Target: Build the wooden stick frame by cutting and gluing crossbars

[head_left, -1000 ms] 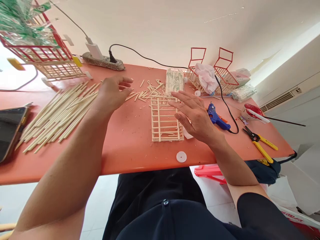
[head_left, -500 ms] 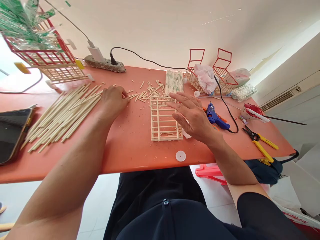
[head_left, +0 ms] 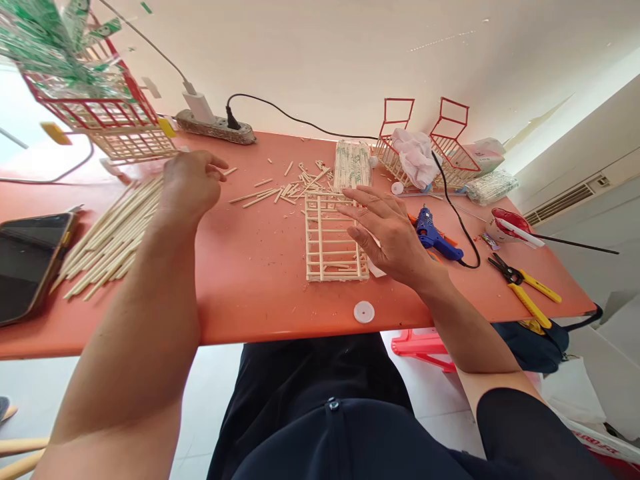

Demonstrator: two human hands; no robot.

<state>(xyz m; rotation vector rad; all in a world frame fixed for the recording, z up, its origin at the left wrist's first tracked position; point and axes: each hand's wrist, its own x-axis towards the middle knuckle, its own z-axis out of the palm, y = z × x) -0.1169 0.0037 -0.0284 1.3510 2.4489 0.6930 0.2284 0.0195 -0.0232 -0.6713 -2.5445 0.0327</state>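
My left hand [head_left: 193, 183] is over the far end of a pile of long wooden sticks [head_left: 113, 240] at the left, its fingers bent and apart, with nothing visible between them. Over the right side of a small ladder-like stick frame [head_left: 320, 240] is my right hand [head_left: 383, 223], fingers spread and holding nothing. The frame lies flat on the orange table [head_left: 250, 293]. Short cut sticks [head_left: 300, 183] are scattered behind it, beside a wrapped stick bundle [head_left: 353, 163].
A blue glue gun [head_left: 435, 237], yellow-handled pliers [head_left: 525, 283] and a red-and-white cup [head_left: 505, 225] are at the right. Stick baskets [head_left: 453, 157] stand behind. A white disc [head_left: 364, 312] lies near the front edge. At the left are a phone [head_left: 30, 260] and power strip [head_left: 217, 128].
My left hand has moved left and slightly back, away from the loose sticks near the middle, onto the far end of the pile. My right hand has stayed over the frame. The view has shifted slightly.
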